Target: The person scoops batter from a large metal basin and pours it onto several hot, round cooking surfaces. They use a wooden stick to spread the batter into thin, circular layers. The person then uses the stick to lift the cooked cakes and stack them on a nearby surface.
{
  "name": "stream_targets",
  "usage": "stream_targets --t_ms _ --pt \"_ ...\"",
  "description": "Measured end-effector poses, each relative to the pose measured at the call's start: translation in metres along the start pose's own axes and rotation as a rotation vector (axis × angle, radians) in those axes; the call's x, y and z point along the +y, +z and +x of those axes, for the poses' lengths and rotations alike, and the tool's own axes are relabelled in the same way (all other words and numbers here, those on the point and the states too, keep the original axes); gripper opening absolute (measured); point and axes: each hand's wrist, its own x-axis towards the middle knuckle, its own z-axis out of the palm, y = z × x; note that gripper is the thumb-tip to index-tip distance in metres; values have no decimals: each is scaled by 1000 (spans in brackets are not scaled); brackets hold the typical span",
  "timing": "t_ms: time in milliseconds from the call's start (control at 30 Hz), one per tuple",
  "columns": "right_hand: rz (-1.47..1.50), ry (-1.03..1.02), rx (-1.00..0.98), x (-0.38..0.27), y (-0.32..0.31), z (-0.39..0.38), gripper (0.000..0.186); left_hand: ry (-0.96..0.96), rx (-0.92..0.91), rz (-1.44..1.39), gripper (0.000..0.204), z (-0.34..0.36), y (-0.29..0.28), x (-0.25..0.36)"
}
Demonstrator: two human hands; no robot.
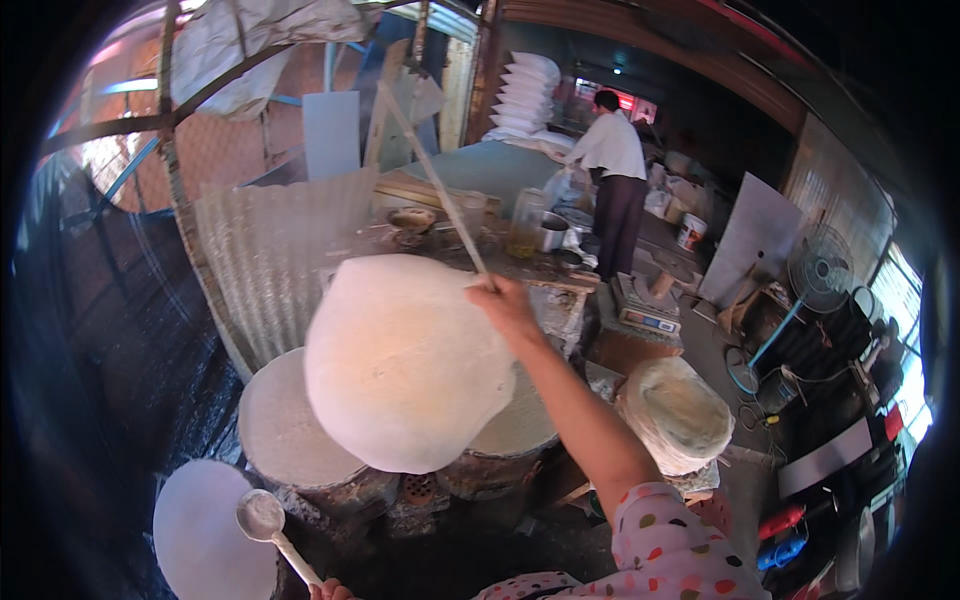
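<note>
One thin round white sheet (405, 362) hangs draped over a long stick (432, 175), clamped in the right hand (503, 303); the stick's long axis runs toward eleven o'clock and the sheet drops toward seven o'clock, over two cloth-topped steamer pots (290, 425). At six o'clock the left hand (328, 591), barely in view, is closed on a ladle (268, 523) beside a white lid (200, 535).

sheet (405, 365): creamy white | sleeve (670, 540): pink, multicoloured polka dots | ladle (262, 517): white | fan (818, 270): blue stand

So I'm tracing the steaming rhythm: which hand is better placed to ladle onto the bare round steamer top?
Left, probably. The left hand holds the ladle just below the steamer top; the right hand is up high, lifting the round sheet on a stick.
</note>
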Motion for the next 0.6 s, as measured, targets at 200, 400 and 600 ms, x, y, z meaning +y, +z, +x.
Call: stream_targets --t_ms 200,400,600 --pt "93 110 518 64 -248 -23 16 -90 61 72 24 60 -25 -82" --pt "179 148 1031 163 -454 -146 16 -141 167 154 22 90 -44 -158" --pt "-318 702 1477 339 -552 -330 47 -208 220 118 24 109 -54 -211"
